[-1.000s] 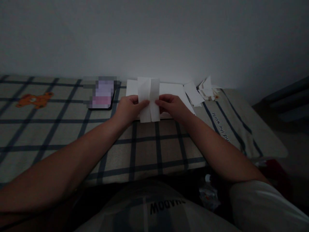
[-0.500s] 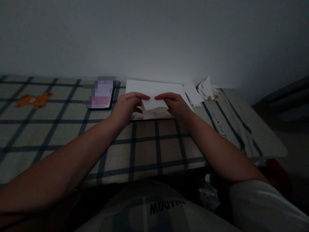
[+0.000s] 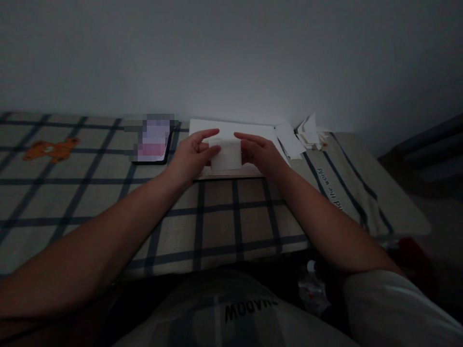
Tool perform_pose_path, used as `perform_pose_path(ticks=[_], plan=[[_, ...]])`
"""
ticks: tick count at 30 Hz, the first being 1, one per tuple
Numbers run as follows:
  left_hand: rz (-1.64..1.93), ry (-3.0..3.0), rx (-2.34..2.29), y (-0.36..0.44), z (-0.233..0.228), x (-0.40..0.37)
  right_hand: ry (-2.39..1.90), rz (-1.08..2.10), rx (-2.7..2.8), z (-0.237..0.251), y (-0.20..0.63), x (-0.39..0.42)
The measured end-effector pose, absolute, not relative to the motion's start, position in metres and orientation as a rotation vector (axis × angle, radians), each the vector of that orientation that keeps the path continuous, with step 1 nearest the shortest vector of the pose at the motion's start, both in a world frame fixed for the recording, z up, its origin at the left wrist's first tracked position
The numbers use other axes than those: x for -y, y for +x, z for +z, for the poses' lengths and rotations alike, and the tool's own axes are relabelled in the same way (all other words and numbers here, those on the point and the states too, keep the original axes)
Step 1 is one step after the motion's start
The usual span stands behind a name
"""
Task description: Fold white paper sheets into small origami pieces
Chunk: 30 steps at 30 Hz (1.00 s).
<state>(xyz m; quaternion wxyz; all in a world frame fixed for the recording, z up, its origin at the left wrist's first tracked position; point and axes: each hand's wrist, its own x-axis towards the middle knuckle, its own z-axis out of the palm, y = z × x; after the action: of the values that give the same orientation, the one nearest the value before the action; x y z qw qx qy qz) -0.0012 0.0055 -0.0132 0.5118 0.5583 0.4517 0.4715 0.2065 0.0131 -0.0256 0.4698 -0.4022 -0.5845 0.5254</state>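
Note:
A small square of folded white paper [image 3: 227, 156] is upright between my hands, above a larger stack of white paper [image 3: 231, 126]. My left hand [image 3: 195, 152] pinches its left side, thumb in front and index finger stretched above the top edge. At the right edge is my right hand [image 3: 258, 153], its index finger pointing over the top and its other fingers curled against the paper, their tips partly hidden. Both wrists rest near the stack's front edge.
Loose white paper slips [image 3: 289, 140] and a bundle of folded paper [image 3: 310, 132] lie to the right. On the left are a phone [image 3: 154, 140] and an orange bear-shaped piece [image 3: 50, 150]. A checked cloth [image 3: 217, 231] covers the table against the wall. Below sits a plastic bottle [image 3: 313, 289].
The paper's loose flap has been folded, leaving a smaller, neater square. Both index fingers have lifted off its top and straightened, and the right thumb has drawn back from the front.

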Motion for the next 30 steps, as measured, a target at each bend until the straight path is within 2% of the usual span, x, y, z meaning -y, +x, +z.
perform_pose_path(ticks=[9, 16, 23, 30], plan=[[1.007, 1.311, -1.046, 0.0003, -0.0097, -0.0024, -1.079, 1.146, 1.487, -0.0226, 0.2063, -0.0112], [1.042, 1.276, -1.072, -0.0002, -0.0108, -0.0046, -1.083, 1.372, 1.400, -0.0252, 0.2048, -0.0138], [1.034, 1.226, -1.093, -0.0002, -0.0100, -0.0087, -1.127, 1.256, 1.478, -0.0292, 0.2080, -0.0151], [1.055, 1.278, -1.147, 0.0006, -0.0045, -0.0043, -1.130, 1.379, 1.490, -0.0216, 0.2061, -0.0103]])
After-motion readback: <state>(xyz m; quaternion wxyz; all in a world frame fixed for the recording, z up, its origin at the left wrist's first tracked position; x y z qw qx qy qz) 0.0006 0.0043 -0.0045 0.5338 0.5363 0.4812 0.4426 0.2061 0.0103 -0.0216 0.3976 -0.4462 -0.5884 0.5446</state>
